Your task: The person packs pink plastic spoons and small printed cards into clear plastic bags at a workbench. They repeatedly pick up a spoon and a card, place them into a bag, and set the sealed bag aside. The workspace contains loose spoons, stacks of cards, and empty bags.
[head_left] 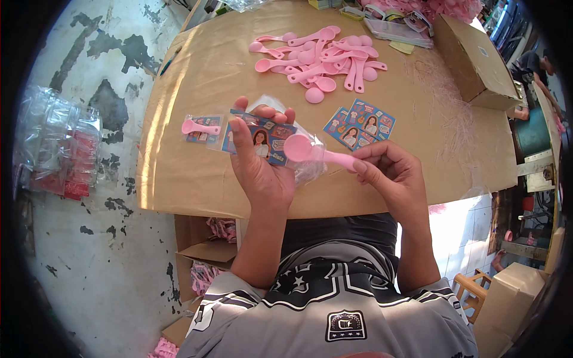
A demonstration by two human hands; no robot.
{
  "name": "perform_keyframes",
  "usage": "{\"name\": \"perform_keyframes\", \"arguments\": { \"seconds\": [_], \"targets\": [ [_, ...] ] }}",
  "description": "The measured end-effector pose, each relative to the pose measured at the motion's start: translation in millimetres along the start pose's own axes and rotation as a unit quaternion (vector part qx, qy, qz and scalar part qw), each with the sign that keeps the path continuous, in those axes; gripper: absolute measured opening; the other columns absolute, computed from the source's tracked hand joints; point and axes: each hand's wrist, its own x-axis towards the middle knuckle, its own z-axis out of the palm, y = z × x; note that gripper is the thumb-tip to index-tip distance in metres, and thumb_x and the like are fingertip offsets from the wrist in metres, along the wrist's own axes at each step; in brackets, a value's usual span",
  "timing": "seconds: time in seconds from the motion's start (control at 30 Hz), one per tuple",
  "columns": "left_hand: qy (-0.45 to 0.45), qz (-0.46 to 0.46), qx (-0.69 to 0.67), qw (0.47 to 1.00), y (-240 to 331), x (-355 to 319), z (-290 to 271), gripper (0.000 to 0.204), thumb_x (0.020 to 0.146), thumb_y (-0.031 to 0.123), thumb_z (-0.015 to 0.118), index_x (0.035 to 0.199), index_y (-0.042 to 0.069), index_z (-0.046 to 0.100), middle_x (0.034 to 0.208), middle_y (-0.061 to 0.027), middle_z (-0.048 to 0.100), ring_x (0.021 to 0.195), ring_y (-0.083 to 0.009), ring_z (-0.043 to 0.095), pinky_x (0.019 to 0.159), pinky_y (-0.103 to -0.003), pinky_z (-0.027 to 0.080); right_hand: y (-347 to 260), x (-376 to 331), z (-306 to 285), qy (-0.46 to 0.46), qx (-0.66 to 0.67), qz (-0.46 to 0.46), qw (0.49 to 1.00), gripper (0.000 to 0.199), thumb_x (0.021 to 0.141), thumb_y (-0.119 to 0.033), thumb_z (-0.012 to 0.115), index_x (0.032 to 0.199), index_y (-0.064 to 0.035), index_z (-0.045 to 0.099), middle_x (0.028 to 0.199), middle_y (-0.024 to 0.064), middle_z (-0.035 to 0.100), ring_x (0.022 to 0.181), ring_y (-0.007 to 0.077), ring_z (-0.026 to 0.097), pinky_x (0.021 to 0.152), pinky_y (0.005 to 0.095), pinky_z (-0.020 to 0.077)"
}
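Pink spoon (310, 152) pinched in right hand (391, 173) grip, left hand (259, 164) grip clasping card packet (262, 140)

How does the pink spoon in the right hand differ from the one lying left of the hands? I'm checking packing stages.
The pink spoon in the right hand is bare, while the spoon on the left lies sealed in a clear bag with a sticker card. The held spoon is raised off the cardboard table, its bowl at the clear bag in the left hand; the bagged one rests flat. Both share colour and shape.
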Motion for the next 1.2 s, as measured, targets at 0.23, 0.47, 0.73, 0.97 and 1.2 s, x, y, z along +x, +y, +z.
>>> {"name": "perform_keyframes", "arguments": {
  "seconds": [0.23,0.47,0.73,0.97,1.2],
  "targets": [
    [-0.037,-0.091,-0.017,0.995,-17,-9,12,0.056,0.112,0.043,0.064,0.148,0.005,0.048,0.109,-0.0106,0.072,0.100,-0.0221,0.074,0.108,-0.051,0.059,3,10,11,-0.036,0.078,-0.022,0.996,0.021,0.104,-0.007,0.076,0.121,0.0027,0.069,0.109,0.0068,0.077,0.097,0.0093,0.072,0.083,0.0243,0.0560],
    [-0.029,-0.237,-0.119,0.964,-22,-8,3,0.050,0.113,0.039,0.062,0.149,0.006,0.049,0.113,-0.0104,0.070,0.104,-0.0202,0.073,0.106,-0.045,0.062,31,18,25,0.008,-0.007,-0.085,0.996,0.031,0.098,-0.006,0.082,0.123,-0.0004,0.066,0.114,0.0052,0.074,0.100,0.0117,0.071,0.086,0.0290,0.0576],
    [-0.028,-0.292,-0.096,0.951,-15,-3,1,0.040,0.116,0.030,0.058,0.147,0.007,0.054,0.132,-0.0146,0.071,0.119,-0.0249,0.073,0.112,-0.048,0.059,0,25,30,0.012,-0.293,-0.372,0.881,0.049,0.078,-0.005,0.089,0.125,-0.0124,0.079,0.145,0.0170,0.067,0.136,0.0395,0.058,0.114,0.0477,0.0458],
    [-0.027,-0.311,-0.129,0.941,-3,15,-11,0.038,0.115,0.027,0.058,0.146,0.005,0.056,0.146,-0.0193,0.066,0.138,-0.0286,0.064,0.123,-0.050,0.049,1,25,-7,-0.099,0.044,-0.361,0.926,0.032,0.085,-0.003,0.084,0.115,-0.0126,0.084,0.152,0.0227,0.064,0.147,0.0431,0.053,0.120,0.0524,0.0412],
    [-0.048,-0.343,-0.093,0.933,-1,4,8,0.052,0.116,0.037,0.054,0.155,0.004,0.046,0.152,-0.0241,0.060,0.145,-0.0374,0.057,0.124,-0.054,0.046,-3,42,7,0.006,-0.386,-0.401,0.831,0.040,0.085,-0.007,0.081,0.123,-0.0162,0.082,0.158,0.0188,0.060,0.152,0.0405,0.049,0.122,0.0507,0.0410]
  ]
}}
